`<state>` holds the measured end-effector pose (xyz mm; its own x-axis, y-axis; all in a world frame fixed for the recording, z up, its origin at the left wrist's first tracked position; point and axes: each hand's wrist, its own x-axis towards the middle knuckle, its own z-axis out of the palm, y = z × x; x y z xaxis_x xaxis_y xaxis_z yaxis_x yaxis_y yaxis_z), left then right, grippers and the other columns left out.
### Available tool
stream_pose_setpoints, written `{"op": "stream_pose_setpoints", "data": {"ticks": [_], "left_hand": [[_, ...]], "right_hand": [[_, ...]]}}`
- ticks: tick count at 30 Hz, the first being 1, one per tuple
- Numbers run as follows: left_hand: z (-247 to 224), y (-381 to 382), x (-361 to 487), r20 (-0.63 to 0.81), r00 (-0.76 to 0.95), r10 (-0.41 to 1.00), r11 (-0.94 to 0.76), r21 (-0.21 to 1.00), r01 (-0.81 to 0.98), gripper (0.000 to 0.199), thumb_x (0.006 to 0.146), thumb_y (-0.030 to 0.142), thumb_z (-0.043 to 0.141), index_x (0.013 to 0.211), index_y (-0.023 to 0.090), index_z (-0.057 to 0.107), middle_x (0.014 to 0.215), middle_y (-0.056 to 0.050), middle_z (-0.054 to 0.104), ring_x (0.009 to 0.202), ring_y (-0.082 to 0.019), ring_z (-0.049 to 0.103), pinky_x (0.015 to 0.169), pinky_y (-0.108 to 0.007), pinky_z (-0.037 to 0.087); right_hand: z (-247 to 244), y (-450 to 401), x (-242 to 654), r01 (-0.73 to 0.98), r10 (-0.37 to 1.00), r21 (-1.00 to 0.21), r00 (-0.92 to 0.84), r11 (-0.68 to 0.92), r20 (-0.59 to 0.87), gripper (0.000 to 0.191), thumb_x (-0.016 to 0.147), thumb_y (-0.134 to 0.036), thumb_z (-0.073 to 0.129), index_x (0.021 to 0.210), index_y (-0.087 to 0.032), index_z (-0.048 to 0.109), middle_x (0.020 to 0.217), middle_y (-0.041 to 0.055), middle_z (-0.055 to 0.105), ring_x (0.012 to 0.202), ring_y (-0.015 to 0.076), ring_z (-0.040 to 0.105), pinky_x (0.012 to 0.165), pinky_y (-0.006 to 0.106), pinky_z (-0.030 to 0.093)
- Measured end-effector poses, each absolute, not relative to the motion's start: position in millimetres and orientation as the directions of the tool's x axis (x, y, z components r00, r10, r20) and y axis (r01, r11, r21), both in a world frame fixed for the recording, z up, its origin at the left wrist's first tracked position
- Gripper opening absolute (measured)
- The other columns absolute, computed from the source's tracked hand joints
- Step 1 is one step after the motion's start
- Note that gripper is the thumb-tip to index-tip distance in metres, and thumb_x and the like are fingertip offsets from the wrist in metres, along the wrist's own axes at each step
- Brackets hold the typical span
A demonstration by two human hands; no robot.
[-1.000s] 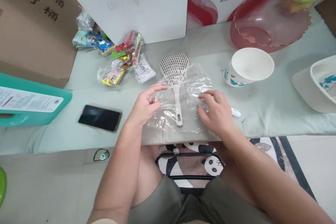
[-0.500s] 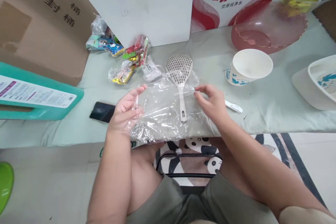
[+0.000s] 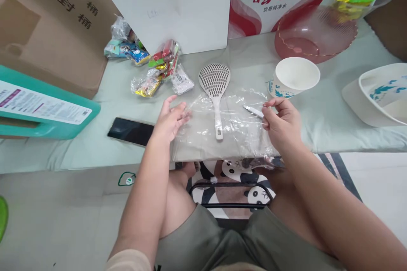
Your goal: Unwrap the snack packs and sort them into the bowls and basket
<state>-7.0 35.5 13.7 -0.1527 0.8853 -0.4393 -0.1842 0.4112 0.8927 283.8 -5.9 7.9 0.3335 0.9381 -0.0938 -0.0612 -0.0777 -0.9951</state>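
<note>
A skimmer (image 3: 215, 82) with a pale perforated head lies on the cloth-covered table, its handle toward me. Clear plastic film (image 3: 244, 135) is spread around and under its handle and hangs over the table's front edge. My right hand (image 3: 282, 125) pinches the film's right side. My left hand (image 3: 173, 120) is loosely curled with fingers apart at the film's left edge, apparently gripping nothing. A slim white tool (image 3: 253, 111) with a pointed tip shows beside my right fingers; its rear part is hidden behind the hand.
A phone (image 3: 130, 131) lies left of my hands. Wrapped snacks (image 3: 148, 87) sit behind it. To the right stand a paper tub (image 3: 295, 74), a white container (image 3: 356, 97) and a pink clear bowl (image 3: 314, 46). Boxes (image 3: 171, 12) and a green jug (image 3: 92, 112) border the table.
My right hand has moved right, drawing the film out that way. My left hand has shifted right and its fingers have come away from the film's left part. The phone shows more fully.
</note>
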Motion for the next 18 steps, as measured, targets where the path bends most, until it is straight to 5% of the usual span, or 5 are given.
{"op": "stream_pose_setpoints", "data": {"ticks": [5,8,14,18], "left_hand": [[15,39,0,-0.442,-0.027,0.897,0.44,0.896,-0.062,0.09,0.067,0.003,0.082,0.144,0.03,0.043,0.107,-0.005,0.072,0.07,-0.009,0.066,0.067,-0.021,0.056],[14,37,-5,-0.407,-0.083,0.91,0.4,0.912,-0.09,0.08,0.066,0.005,0.085,0.136,0.026,0.052,0.115,-0.007,0.071,0.073,-0.01,0.068,0.068,-0.022,0.057],[13,30,-17,-0.592,-0.021,0.806,0.589,0.805,-0.072,0.045,0.066,0.003,0.083,0.106,0.012,0.065,0.071,-0.001,0.068,0.061,-0.011,0.065,0.058,-0.019,0.053],[11,31,-13,-0.433,-0.079,0.898,0.421,0.897,-0.133,0.041,0.058,0.004,0.083,0.092,0.015,0.065,0.066,0.004,0.063,0.058,-0.008,0.061,0.054,-0.016,0.05]], "right_hand": [[6,-10,290,-0.017,0.943,-0.967,0.219,-0.253,-0.25,0.067,0.072,-0.027,0.076,0.132,-0.028,0.047,0.101,0.0028,0.07,0.055,0.0111,0.058,0.05,0.029,0.052],[3,-14,295,0.034,0.932,-0.941,0.151,-0.337,-0.328,0.091,0.068,-0.027,0.081,0.147,-0.025,0.036,0.097,0.0049,0.073,0.064,0.0174,0.065,0.058,0.034,0.056],[-2,-17,302,0.087,0.953,-0.958,0.163,-0.273,-0.257,0.088,0.073,-0.02,0.078,0.15,-0.026,0.037,0.093,0.0023,0.071,0.068,0.0169,0.063,0.067,0.036,0.058],[-4,-18,304,0.134,0.953,-0.95,0.152,-0.281,-0.261,0.079,0.075,-0.019,0.077,0.145,-0.026,0.041,0.092,0.0012,0.069,0.069,0.015,0.061,0.064,0.032,0.056]]}}
